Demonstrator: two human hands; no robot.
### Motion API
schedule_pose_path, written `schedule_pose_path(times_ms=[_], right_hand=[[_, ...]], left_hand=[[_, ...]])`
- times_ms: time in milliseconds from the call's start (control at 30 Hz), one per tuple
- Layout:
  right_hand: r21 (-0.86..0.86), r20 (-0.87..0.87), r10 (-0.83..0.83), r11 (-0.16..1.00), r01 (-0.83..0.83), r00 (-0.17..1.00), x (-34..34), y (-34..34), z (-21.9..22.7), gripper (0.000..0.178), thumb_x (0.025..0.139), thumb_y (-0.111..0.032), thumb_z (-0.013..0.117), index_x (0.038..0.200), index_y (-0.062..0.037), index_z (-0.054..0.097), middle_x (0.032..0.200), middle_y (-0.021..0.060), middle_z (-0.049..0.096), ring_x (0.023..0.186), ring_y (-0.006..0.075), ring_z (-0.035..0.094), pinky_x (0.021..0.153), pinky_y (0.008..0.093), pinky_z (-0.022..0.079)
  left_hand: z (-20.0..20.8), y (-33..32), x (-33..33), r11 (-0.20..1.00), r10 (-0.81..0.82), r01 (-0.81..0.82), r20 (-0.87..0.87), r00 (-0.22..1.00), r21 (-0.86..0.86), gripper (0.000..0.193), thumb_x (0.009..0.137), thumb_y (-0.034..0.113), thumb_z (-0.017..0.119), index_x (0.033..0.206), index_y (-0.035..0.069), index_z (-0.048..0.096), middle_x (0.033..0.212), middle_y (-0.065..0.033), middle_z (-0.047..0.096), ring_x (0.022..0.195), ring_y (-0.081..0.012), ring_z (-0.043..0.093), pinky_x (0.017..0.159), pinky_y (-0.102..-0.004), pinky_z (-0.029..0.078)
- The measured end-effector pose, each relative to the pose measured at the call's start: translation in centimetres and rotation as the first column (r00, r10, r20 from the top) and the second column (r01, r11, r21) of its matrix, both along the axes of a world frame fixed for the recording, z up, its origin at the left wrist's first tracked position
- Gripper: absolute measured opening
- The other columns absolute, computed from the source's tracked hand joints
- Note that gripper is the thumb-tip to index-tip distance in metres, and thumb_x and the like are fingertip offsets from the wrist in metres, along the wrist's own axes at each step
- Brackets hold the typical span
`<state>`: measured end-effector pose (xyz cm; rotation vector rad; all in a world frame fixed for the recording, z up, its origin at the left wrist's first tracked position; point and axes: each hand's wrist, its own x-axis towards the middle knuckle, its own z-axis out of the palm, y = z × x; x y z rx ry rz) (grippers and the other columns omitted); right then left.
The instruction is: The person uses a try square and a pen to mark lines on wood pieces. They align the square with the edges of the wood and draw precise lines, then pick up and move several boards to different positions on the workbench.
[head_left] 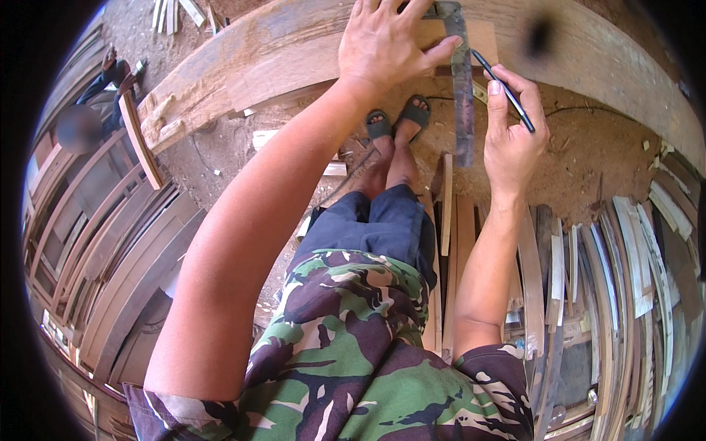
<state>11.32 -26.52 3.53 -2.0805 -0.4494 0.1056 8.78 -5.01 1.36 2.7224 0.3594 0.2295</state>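
Observation:
A long wooden plank [279, 55] spans the top of the view, bending with the lens. My left hand [384, 45] presses down on it with fingers spread, its tips cut off by the upper edge. Beside my left thumb lies a worn metal square [463, 110]; its long blade juts past the plank's near edge toward me. In my right hand [517, 140] is a slim dark pen [506, 94], pinched between thumb and fingers. The pen's upper-left end is close to the square's right edge; whether it touches the wood I cannot tell.
Stacked wooden frames and boards [121, 294] fill the left side. Many long strips of wood [625, 294] lie at the right. Another person [95, 110] is at the far left, near an upright board [138, 140]. My sandalled feet [397, 121] stand on the dirt floor.

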Motion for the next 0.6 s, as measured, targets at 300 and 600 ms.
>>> schedule_pose_path(times_ms=[300,600], right_hand=[[-0.212,0.104,0.148,0.969,-0.123,0.983,0.9,0.3,2.5,0.018,0.107,-0.013,0.070,0.118,-0.0038,0.081,0.122,0.0155,0.082,0.111,0.0375,0.076,0.103,0.0471,0.057],[-0.112,-0.351,-0.033,0.994,-0.007,0.936,-2.2,-2.5,0.6,0.039,0.120,-0.029,0.056,0.141,0.0000,0.071,0.130,0.0231,0.077,0.114,0.0376,0.074,0.104,0.0459,0.054]], left_hand=[[-2.5,0.1,-0.4,0.992,0.069,-0.076,0.072,0.995,0.105,0.068,0.089,0.069,0.074,0.126,0.012,0.076,0.129,-0.0194,0.068,0.130,-0.0403,0.060,0.111,-0.0537,0.048],[-2.6,-0.7,-0.5,0.978,0.051,-0.042,0.038,0.998,-0.206,0.084,0.078,0.063,0.081,0.134,0.002,0.066,0.131,-0.0241,0.062,0.134,-0.0471,0.054,0.120,-0.0579,0.040]])
